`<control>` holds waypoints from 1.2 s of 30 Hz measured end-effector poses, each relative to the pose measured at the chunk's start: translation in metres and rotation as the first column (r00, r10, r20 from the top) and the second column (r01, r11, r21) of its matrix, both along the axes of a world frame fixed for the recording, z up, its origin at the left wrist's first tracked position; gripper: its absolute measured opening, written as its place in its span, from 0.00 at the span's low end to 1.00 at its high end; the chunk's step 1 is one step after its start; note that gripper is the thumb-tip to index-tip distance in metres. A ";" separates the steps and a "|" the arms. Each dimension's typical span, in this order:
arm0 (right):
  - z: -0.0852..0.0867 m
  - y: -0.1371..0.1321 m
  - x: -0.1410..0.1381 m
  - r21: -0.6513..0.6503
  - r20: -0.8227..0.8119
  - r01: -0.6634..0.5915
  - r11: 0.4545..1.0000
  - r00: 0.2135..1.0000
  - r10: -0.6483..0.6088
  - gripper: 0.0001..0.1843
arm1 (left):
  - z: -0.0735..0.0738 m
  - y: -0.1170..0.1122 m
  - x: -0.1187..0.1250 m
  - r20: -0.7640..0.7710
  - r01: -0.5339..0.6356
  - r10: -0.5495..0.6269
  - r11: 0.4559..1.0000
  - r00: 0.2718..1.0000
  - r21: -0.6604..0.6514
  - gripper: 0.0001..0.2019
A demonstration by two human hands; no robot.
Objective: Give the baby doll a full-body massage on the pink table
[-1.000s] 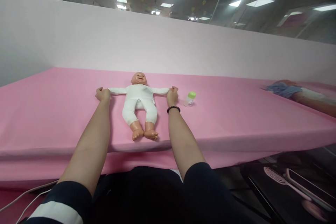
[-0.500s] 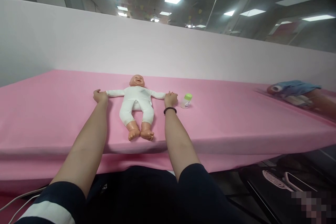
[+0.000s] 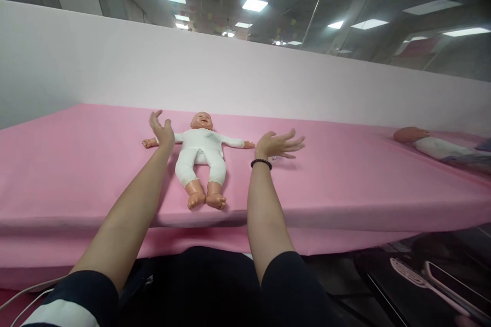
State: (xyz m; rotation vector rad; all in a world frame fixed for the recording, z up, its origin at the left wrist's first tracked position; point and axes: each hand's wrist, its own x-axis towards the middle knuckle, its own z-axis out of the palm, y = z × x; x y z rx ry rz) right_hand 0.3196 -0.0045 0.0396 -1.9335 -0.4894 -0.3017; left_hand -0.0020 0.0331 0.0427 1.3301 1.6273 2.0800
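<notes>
A baby doll (image 3: 199, 150) in a white bodysuit lies on its back on the pink-covered table (image 3: 326, 189), with bare plastic feet towards me and arms stretched out. My left hand (image 3: 161, 130) is raised, open and apart from the doll, just above its outstretched arm. To the right of the doll's other arm, my right hand (image 3: 278, 145) is spread open, touching nothing that I can see. It wears a black bead bracelet. The small green-capped bottle is hidden behind that hand.
Farther right on the table lies a second doll (image 3: 437, 147) with a bluish cloth (image 3: 485, 146) beyond it. A pale partition (image 3: 245, 74) runs behind the table. A hairbrush (image 3: 414, 278) shows low at right, and white cables (image 3: 32, 294) at lower left.
Both hands have let go of the doll's hands and lifted, fingers spread. My right hand now covers the bottle. At far right, the blue cloth has moved off the second doll.
</notes>
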 end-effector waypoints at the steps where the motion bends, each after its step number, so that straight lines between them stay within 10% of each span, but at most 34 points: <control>1: -0.004 -0.001 0.005 -0.007 -0.080 0.000 1.000 0.997 0.000 0.32 | 0.009 -0.002 0.016 0.088 0.124 -0.132 0.988 0.987 0.092 0.24; 3: -0.015 0.002 0.009 -0.016 -0.165 -0.092 0.996 0.982 0.088 0.29 | 0.023 -0.008 0.048 0.288 0.425 -0.460 0.887 0.840 0.179 0.20; 5: -0.025 0.010 0.003 -0.014 -0.155 -0.241 0.970 0.959 0.236 0.25 | 0.025 -0.015 0.078 0.440 0.699 -0.715 0.676 0.543 0.235 0.16; 7: -0.032 0.019 -0.013 -0.019 -0.079 -0.393 0.919 0.917 0.391 0.20 | 0.018 -0.023 0.099 0.558 0.853 -0.776 0.476 0.293 0.214 0.16; 10: -0.035 0.031 -0.043 -0.055 0.063 -0.658 0.751 0.748 0.660 0.15 | 0.000 -0.032 0.112 0.704 0.935 -0.688 0.340 0.176 0.098 0.22; 17: -0.034 0.039 -0.081 0.065 0.019 -0.883 0.466 0.468 0.884 0.24 | -0.011 -0.029 0.108 0.779 0.953 -0.611 0.297 0.140 0.061 0.30; 23: -0.032 0.032 -0.071 -0.091 0.441 -0.824 0.560 0.471 0.764 0.27 | -0.016 -0.022 0.110 0.791 0.953 -0.606 0.278 0.080 0.117 0.32; 27: -0.032 0.034 -0.065 -0.346 0.332 -0.836 0.426 0.315 0.889 0.32 | -0.018 -0.019 0.109 0.787 0.950 -0.613 0.280 0.069 0.135 0.34; 36: -0.033 0.046 -0.063 -0.169 0.509 -0.852 0.495 0.355 0.784 0.37 | -0.018 -0.016 0.106 0.790 0.960 -0.613 0.236 0.028 0.149 0.36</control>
